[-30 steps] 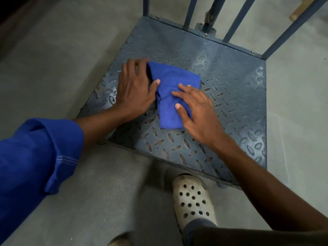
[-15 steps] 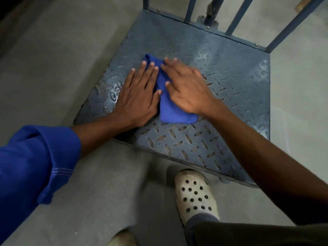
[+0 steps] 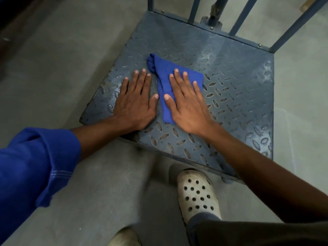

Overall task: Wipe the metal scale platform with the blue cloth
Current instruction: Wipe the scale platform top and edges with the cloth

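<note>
While both hands' fingers splay flat, right hand (image 3: pixel 188 105) presses folded blue cloth (image 3: pixel 165 77) onto diamond-tread platform (image 3: pixel 239 89).

Industrial or warehouse-type work area, bare grey concrete floor (image 3: pixel 74 55) filling the left of the frame, heavy tread-plate metal scale platform (image 3: pixel 236 96) at centre right, painted steel bars (image 3: pixel 243 16) rising along the top edge, blue workwear sleeve (image 3: pixel 33 173) lower left

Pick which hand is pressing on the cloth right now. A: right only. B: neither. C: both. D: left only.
A: the right hand lies flat on the cloth, while the left hand rests on the bare platform beside it.
</note>
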`<state>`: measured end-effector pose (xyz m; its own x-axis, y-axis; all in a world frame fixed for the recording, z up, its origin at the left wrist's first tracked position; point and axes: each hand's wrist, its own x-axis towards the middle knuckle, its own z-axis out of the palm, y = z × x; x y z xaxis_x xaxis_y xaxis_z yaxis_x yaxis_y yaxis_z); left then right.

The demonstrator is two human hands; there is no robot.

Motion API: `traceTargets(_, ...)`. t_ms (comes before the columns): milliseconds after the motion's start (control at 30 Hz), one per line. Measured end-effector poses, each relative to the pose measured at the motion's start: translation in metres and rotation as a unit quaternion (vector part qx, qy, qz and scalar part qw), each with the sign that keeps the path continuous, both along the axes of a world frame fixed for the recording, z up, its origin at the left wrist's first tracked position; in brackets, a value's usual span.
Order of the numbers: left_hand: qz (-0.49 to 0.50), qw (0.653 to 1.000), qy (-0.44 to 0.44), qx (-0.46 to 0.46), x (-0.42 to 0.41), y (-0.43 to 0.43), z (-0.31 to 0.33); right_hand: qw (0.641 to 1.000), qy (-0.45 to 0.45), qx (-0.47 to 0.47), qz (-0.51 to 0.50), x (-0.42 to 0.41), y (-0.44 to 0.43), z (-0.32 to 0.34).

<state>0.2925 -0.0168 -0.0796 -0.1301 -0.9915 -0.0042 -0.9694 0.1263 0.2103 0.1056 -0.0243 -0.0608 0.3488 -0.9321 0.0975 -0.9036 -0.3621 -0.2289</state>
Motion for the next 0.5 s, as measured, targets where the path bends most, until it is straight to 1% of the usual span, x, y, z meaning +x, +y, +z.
traceTargets(100,0.002,1.000,0.015,0.003,0.001,0.000,0.003,0.999,-0.011,0.050,0.003,-0.003,-0.002,0.001)
traceTargets(133,0.003,1.000,0.025,0.003,0.001,0.001,0.005,0.999,-0.023,0.047,0.001,-0.004,-0.002,0.007)
traceTargets(200,0.017,0.998,0.055,-0.017,0.001,0.003,0.011,0.999,-0.044,0.001,-0.003,-0.012,0.001,0.016)
traceTargets(267,0.031,0.996,0.056,-0.056,-0.002,0.005,0.021,0.997,-0.059,-0.044,-0.016,-0.023,0.005,0.019)
traceTargets(300,0.032,0.995,0.061,-0.072,-0.004,0.005,0.027,0.996,-0.066,-0.054,-0.027,-0.029,0.007,0.018)
traceTargets(333,0.034,0.993,0.086,-0.077,-0.007,0.007,0.031,0.995,-0.076,-0.054,-0.039,-0.034,0.007,0.016)
traceTargets(400,0.052,0.983,0.169,-0.046,-0.015,0.012,0.039,0.992,-0.109,-0.035,-0.051,-0.045,0.005,0.012)
traceTargets(433,0.067,0.979,0.194,-0.020,-0.020,0.016,0.040,0.990,-0.127,-0.026,-0.048,-0.051,0.003,0.010)
traceTargets(500,0.094,0.976,0.194,0.033,-0.026,0.021,0.036,0.990,-0.137,-0.019,-0.028,-0.061,-0.002,0.010)
